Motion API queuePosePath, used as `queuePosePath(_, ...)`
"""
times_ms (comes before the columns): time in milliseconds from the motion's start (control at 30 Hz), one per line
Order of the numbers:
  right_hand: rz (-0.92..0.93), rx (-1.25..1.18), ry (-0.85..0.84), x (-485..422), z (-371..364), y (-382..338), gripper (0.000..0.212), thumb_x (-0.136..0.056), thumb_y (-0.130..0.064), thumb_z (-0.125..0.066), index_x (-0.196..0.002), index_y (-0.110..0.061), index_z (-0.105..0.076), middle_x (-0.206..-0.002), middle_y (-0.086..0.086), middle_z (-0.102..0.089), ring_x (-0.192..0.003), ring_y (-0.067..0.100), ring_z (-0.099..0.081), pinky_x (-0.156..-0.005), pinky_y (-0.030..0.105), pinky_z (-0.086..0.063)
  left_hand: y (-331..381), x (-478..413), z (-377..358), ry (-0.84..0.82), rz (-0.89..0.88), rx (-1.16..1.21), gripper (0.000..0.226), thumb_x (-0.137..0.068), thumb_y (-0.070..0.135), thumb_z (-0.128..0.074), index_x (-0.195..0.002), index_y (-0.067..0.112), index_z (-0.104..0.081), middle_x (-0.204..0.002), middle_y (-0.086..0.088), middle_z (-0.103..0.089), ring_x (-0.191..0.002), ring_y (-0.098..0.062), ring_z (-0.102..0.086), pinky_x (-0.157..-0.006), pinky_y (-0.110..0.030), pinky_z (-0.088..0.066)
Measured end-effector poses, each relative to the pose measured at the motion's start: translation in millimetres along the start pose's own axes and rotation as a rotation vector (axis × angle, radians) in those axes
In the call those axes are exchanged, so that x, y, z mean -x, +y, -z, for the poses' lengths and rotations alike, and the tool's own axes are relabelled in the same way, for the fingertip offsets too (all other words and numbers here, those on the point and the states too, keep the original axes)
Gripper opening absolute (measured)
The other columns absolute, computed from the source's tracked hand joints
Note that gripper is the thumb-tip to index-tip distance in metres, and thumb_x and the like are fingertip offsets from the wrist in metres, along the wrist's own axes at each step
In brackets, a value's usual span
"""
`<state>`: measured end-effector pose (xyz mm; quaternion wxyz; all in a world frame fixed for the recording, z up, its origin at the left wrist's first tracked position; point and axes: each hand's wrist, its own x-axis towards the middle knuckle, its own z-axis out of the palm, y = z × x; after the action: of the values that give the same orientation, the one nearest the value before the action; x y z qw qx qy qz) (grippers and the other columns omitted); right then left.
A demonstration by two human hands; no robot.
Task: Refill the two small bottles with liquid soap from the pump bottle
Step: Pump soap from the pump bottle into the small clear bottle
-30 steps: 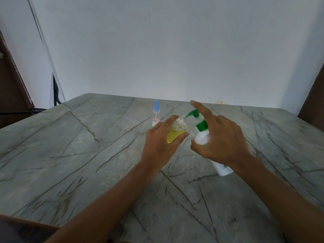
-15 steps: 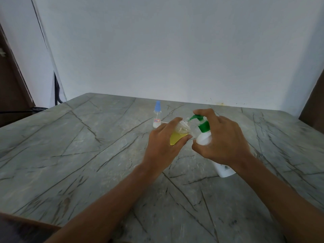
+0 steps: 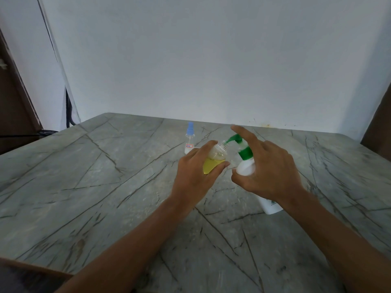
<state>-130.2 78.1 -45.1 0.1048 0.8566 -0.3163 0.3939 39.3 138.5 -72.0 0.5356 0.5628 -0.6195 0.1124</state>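
Nearest to me, over the grey marble table (image 3: 84, 187), my left hand (image 3: 194, 176) grips a small clear bottle (image 3: 213, 163), fingers and thumb curled round it. The bottle is uncapped and tilted, with yellow soap in its lower part. Just right of these fingers, my right hand (image 3: 273, 172) holds the white pump bottle (image 3: 246, 166), which leans toward them. The forefinger is stretched over the green pump head (image 3: 234, 138), and the spout is at the small bottle's mouth. Beyond the left fingertips, its base hidden by them, a second small bottle (image 3: 190, 138) with a blue cap stands. Far left, a black cable (image 3: 68, 108) hangs by the wall.
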Motion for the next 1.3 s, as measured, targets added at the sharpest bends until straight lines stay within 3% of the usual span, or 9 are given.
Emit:
queuePosePath(67, -0.002, 0.014, -0.007, 0.6, 0.1, -0.2, 0.100, -0.062, -0.051, -0.075, -0.147, -0.041, -0.022, -0.087, -0.009, -0.062, -0.069, 0.012, -0.050, -0.062, 0.029, -0.049, -0.2, 0.1, 0.2, 0.001, 0.001, -0.001, 0.057, -0.077, 0.046, -0.072, -0.125, 0.020, -0.055, -0.110, 0.001, -0.067, -0.093, -0.011, -0.061, -0.078, -0.033, -0.056)
queuePosePath(467, 0.007, -0.040, -0.028, -3.3, 0.2, 0.9, 0.083, -0.059, -0.051, -0.073, -0.132, -0.033, -0.037, -0.087, -0.006, -0.063, -0.068, 0.014, -0.053, -0.065, 0.026, -0.043, -0.4, -0.1, -0.5, 0.004, -0.007, -0.024, 0.057, -0.077, 0.048, -0.070, -0.126, 0.021, -0.055, -0.109, 0.003, -0.067, -0.090, -0.003, -0.057, -0.077, -0.024, -0.054)
queuePosePath(733, 0.000, -0.080, 0.006, -3.1, -2.2, 4.4, 0.073, -0.058, -0.052, -0.072, -0.121, -0.031, -0.042, -0.087, -0.004, -0.064, -0.068, 0.013, -0.053, -0.063, 0.026, -0.045, 0.0, 1.9, -4.1, -0.037, -0.040, -0.044, 0.058, -0.077, 0.047, -0.071, -0.125, 0.019, -0.055, -0.107, -0.001, -0.067, -0.088, -0.009, -0.059, -0.072, -0.022, -0.052)
queuePosePath(900, -0.009, -0.050, 0.029, -0.7, -1.5, 2.5, 0.082, -0.059, -0.049, -0.076, -0.131, -0.032, -0.040, -0.081, -0.014, -0.049, -0.066, 0.011, -0.049, -0.061, 0.025, -0.039, 1.7, -0.1, -2.4, 0.007, -0.037, -0.023, 0.056, -0.077, 0.044, -0.073, -0.124, 0.018, -0.057, -0.103, 0.000, -0.068, -0.087, -0.006, -0.059, -0.073, -0.022, -0.053)
queuePosePath(1100, -0.011, -0.020, -0.017, -0.3, -2.0, 2.3, 0.103, -0.063, -0.051, -0.075, -0.148, -0.040, -0.018, -0.088, -0.008, -0.060, -0.068, 0.012, -0.052, -0.060, 0.027, -0.047, 0.0, -0.4, 0.0, 0.011, -0.017, -0.007, 0.055, -0.078, 0.045, -0.072, -0.125, 0.021, -0.055, -0.106, 0.002, -0.067, -0.090, -0.008, -0.060, -0.076, -0.029, -0.055)
queuePosePath(1300, -0.013, -0.023, -0.019, -1.5, -2.6, 2.8, 0.092, -0.061, -0.052, -0.076, -0.139, -0.034, -0.033, -0.091, -0.006, -0.063, -0.070, 0.012, -0.051, -0.064, 0.026, -0.044, -1.5, -1.2, -0.8, 0.008, -0.032, -0.031, 0.055, -0.078, 0.045, -0.072, -0.124, 0.019, -0.056, -0.107, 0.002, -0.068, -0.088, -0.005, -0.060, -0.074, -0.019, -0.053)
